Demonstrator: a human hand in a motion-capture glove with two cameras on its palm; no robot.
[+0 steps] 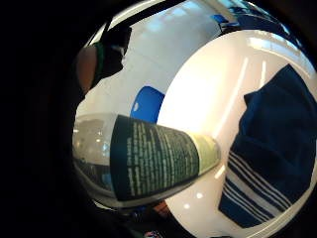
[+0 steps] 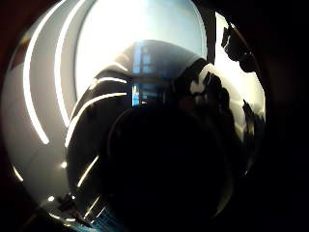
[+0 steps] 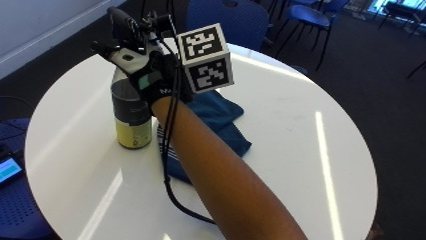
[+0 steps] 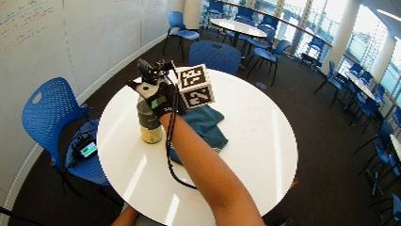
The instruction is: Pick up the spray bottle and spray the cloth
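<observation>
A spray bottle (image 3: pixel 131 117) with a dark label and yellowish base stands upright on the round white table (image 3: pixel 299 125). My gloved right hand (image 3: pixel 156 80) is wrapped round the bottle's upper part, near the spray head. The bottle's label (image 1: pixel 153 161) lies close along the palm, and its dark body (image 2: pixel 159 159) fills the thumb side view. A dark blue cloth (image 3: pixel 216 117) with white stripes lies crumpled on the table just right of the bottle, partly behind my forearm. The cloth (image 1: pixel 277 148) also shows beside the bottle in the little finger side view, and the cloth (image 4: pixel 210 123) in the wide view.
A blue chair (image 4: pixel 50 113) stands left of the table with a small lit device (image 4: pixel 84 148) on its seat. Another blue chair (image 4: pixel 216 54) stands at the table's far side. The table's right half (image 4: pixel 257 117) is bare white surface.
</observation>
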